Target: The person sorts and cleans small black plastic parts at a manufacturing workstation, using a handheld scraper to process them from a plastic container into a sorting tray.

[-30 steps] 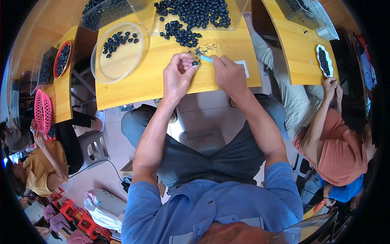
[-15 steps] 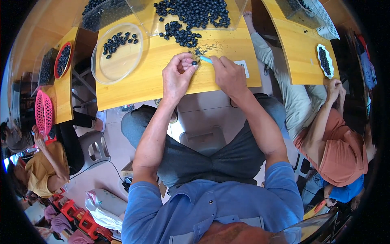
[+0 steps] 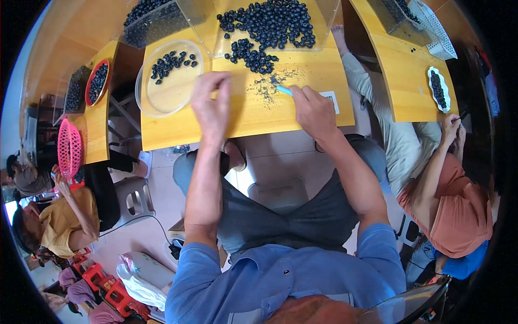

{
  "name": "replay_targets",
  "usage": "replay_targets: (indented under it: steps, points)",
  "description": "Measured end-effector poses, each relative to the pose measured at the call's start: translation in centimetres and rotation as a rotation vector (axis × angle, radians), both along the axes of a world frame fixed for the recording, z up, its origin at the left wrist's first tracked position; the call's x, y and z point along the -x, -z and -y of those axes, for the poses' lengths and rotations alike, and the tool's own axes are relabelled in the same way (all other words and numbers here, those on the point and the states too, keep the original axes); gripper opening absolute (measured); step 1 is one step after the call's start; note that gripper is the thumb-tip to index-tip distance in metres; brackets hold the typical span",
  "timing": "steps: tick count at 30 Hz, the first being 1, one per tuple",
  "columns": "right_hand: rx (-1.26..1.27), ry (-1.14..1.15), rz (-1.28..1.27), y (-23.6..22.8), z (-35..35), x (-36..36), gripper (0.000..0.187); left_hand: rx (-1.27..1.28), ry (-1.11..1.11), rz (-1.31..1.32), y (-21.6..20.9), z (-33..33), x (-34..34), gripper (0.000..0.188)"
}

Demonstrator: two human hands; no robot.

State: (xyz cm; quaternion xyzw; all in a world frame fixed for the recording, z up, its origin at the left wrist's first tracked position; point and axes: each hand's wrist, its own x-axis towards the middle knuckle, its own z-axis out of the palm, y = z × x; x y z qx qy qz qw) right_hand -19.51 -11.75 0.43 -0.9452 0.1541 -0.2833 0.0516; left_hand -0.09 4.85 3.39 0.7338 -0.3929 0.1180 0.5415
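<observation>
Here, right hand (image 3: pixel 314 112) curls closed round blue tool (image 3: pixel 284 90).

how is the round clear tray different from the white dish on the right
The clear tray is see-through; the white dish looks opaque. The clear tray has a smooth, round rim; the white dish has a wavy edge and looks long and narrow. The clear tray's bottom is largely bare; the white dish's middle is mostly covered. Both hold dark round pieces.

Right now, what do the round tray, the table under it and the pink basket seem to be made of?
Table: smooth, yellowish wood or laminate; grain shows.
Round tray: probably clear, glossy plastic; the table shows through.
Pink basket: likely moulded plastic, finish unclear; even colour, regular holes.
</observation>
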Motion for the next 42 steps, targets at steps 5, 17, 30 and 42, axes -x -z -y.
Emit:
replay_targets:
  steps: [5,17,30,42]
  points:
    - [-0.019,-0.029,0.03,-0.1,-0.1,-0.1,0.026,-0.136,-0.361,0.261,-0.4,-2.4,-6.0,0.026]
    - [-0.048,-0.031,0.016,-0.4,-0.1,0.1,0.028,-0.431,0.093,0.214,2.1,4.6,-0.3,0.025]
    - [-0.068,-0.038,0.027,-0.6,0.0,0.2,0.026,-0.467,0.03,0.084,1.7,3.9,-0.5,0.021]
    - [-0.085,-0.031,0.017,-0.4,0.0,0.3,0.027,-0.092,0.263,-0.567,2.8,3.0,3.2,0.02]
